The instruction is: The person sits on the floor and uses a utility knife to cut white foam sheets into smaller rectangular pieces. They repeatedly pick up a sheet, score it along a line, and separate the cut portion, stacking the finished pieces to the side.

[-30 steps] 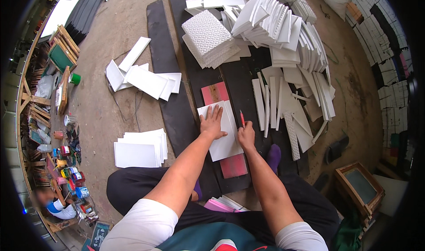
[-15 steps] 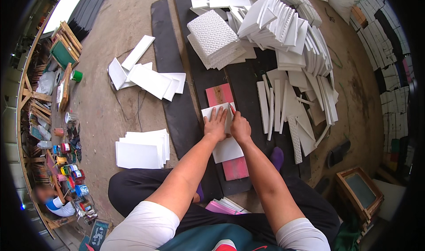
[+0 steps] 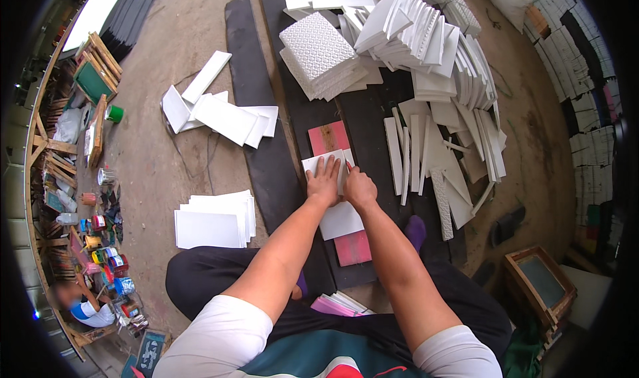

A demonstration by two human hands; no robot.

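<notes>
A white foam sheet [image 3: 343, 222] lies on a pink board [image 3: 353, 247], whose two ends stick out beyond it. My left hand [image 3: 323, 180] is flat on the sheet, fingers spread and pointing away from me. Close beside it, my right hand [image 3: 360, 187] is closed around a slim red cutter knife [image 3: 348, 167]; only a short piece of the knife shows above the fist. A line runs along the sheet near its right side, at the knife. The tip of the knife is too small to make out.
Dark planks [image 3: 249, 78] lie under the work. White pieces form a large stack [image 3: 413, 31] at far right, with narrow strips [image 3: 394, 155] nearer. Loose panels [image 3: 226, 119] and a sheet pile [image 3: 210, 228] lie left. At far left, a person [image 3: 93, 311] sits near paint cans.
The view has shifted slightly. My left hand stays flat on the sheet, and my right hand with the cutter knife has slid very slightly toward me, if at all.
</notes>
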